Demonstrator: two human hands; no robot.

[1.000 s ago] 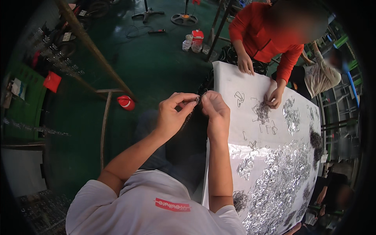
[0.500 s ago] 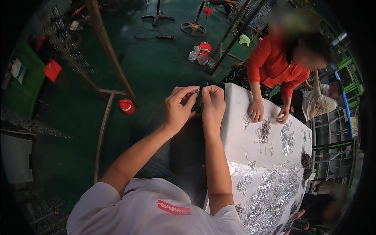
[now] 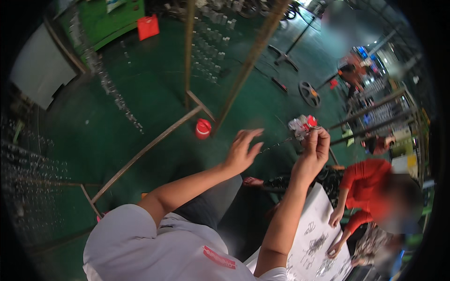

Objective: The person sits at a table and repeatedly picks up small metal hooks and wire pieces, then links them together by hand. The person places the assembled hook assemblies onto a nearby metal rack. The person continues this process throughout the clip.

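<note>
My left hand (image 3: 244,151) is over the green floor, thumb apart from the fingers, with nothing visible in it. To its right, my right hand (image 3: 313,154) is raised with thumb and fingers pinched together. A thin chain of small metal links (image 3: 277,145) stretches between the two hands, its upper end close to my right fingertips. What exactly lies in the pinch is too small to make out. Small bent metal hooks (image 3: 317,244) are scattered and piled on the white-covered table (image 3: 313,206), below my right forearm.
A co-worker in a red top (image 3: 368,182) reaches over the table. A rusty metal frame (image 3: 150,150) stands at the left, near a red container (image 3: 203,129). Strands of small metal parts (image 3: 110,91) hang beyond. A fan base (image 3: 310,94) is on the floor.
My view has swung left, so the table now sits lower right. My hands, close together before, have drawn apart; the left has opened, and a chain shows between them.
</note>
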